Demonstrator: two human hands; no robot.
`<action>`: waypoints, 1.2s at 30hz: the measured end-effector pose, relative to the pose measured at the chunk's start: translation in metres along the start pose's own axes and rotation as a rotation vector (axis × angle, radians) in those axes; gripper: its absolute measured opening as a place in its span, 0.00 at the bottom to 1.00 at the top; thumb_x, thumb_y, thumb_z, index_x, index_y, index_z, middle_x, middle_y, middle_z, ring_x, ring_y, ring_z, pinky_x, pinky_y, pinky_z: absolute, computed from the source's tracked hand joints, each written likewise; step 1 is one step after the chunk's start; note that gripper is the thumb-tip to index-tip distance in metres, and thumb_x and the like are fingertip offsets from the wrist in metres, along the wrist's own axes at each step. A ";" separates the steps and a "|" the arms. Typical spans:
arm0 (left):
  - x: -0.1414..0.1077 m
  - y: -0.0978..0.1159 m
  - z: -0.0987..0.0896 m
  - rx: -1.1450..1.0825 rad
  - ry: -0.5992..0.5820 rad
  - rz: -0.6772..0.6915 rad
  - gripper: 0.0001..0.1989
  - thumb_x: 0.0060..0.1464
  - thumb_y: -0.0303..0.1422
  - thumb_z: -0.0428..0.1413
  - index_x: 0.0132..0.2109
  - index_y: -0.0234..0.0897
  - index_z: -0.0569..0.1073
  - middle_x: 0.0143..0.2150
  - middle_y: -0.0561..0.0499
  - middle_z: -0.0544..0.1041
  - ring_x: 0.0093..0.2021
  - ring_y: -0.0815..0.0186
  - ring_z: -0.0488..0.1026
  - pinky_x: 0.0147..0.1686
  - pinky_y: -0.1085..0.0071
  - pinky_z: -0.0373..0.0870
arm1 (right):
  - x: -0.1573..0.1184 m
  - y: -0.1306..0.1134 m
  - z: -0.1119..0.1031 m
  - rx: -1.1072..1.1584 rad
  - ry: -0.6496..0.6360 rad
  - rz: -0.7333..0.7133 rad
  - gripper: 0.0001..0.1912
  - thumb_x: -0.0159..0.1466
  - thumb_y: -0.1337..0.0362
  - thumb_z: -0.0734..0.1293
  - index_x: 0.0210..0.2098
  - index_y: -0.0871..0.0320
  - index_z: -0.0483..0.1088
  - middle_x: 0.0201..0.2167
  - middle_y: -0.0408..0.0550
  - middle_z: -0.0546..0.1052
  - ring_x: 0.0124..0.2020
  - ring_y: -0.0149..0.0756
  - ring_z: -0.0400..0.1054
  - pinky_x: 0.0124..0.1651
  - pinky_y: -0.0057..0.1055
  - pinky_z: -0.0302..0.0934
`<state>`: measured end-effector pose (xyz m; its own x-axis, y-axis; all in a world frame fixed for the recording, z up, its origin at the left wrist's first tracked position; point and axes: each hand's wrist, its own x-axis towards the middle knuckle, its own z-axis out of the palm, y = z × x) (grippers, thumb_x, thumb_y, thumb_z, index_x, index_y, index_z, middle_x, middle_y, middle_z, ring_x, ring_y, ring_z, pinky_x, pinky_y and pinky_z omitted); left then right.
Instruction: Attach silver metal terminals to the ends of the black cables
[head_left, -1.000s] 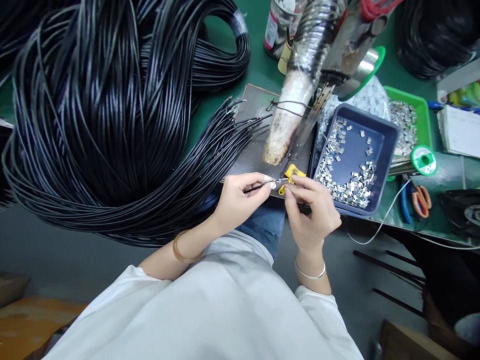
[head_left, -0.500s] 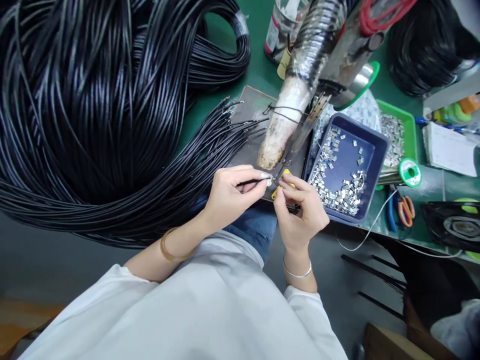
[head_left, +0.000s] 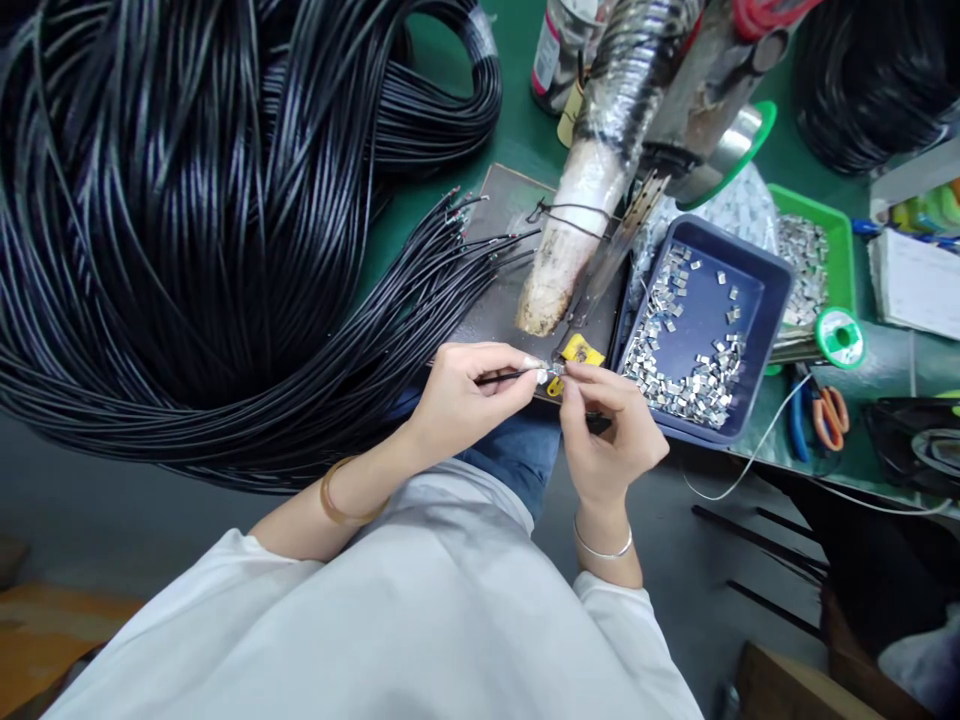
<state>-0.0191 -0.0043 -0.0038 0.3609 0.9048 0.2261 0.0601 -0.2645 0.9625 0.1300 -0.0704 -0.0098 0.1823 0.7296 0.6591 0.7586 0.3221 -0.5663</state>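
Head view: the left hand [head_left: 465, 395] pinched the end of a thin black cable [head_left: 501, 377] between thumb and fingertips, with the cable tip pointing toward 3 o'clock. The right hand [head_left: 611, 425] met it from the 3 o'clock side, its thumb and forefinger pressed together on a small metal clip [head_left: 556, 369] at the cable tip; the two hands' fingertips were almost touching at that point. The cable tip and the clip sat just in front of the person's lap, over the near edge of the dark work plate [head_left: 504, 300]. A yellow tool [head_left: 579, 352] lay on the plate just beyond the fingertips, at 12 o'clock from them. A blue tray [head_left: 765, 300] scattered with more metal clips stood at 2 o'clock from the right hand, near it. A green tray [head_left: 840, 250] with further clips stood behind the blue tray, at 2 o'clock. A large bundle of black cables [head_left: 187, 230] filled the bench at 10 o'clock from the left hand, and its stripped ends fanned out over the plate. A wrapped machine arm [head_left: 592, 190] reached down onto the plate at 12 o'clock. Orange-handled scissors [head_left: 829, 415] lay at 3 o'clock, well apart from the right hand.
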 end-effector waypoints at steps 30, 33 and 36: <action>-0.005 -0.003 0.011 -0.029 -0.011 -0.050 0.04 0.53 0.26 0.56 0.33 0.33 0.76 0.19 0.60 0.56 0.20 0.77 0.48 0.19 0.77 0.45 | -0.010 0.003 0.010 0.022 0.038 0.103 0.06 0.63 0.70 0.69 0.39 0.55 0.72 0.42 0.46 0.81 0.42 0.35 0.79 0.41 0.32 0.77; -0.003 -0.004 0.012 0.020 0.016 0.009 0.06 0.53 0.25 0.57 0.36 0.33 0.79 0.19 0.60 0.60 0.20 0.78 0.49 0.19 0.78 0.48 | -0.008 0.005 0.013 0.011 0.062 0.084 0.06 0.63 0.70 0.69 0.39 0.55 0.72 0.41 0.46 0.81 0.42 0.35 0.79 0.38 0.32 0.77; -0.001 -0.004 0.013 0.023 0.041 0.051 0.06 0.52 0.24 0.57 0.36 0.32 0.79 0.19 0.60 0.63 0.19 0.78 0.50 0.18 0.79 0.48 | -0.004 0.004 0.015 -0.006 0.085 0.046 0.07 0.61 0.71 0.71 0.38 0.54 0.73 0.41 0.44 0.81 0.43 0.34 0.78 0.36 0.30 0.76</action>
<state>-0.0076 -0.0081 -0.0100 0.3259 0.9027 0.2810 0.0641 -0.3176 0.9460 0.1230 -0.0627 -0.0226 0.2689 0.6897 0.6723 0.7522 0.2856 -0.5938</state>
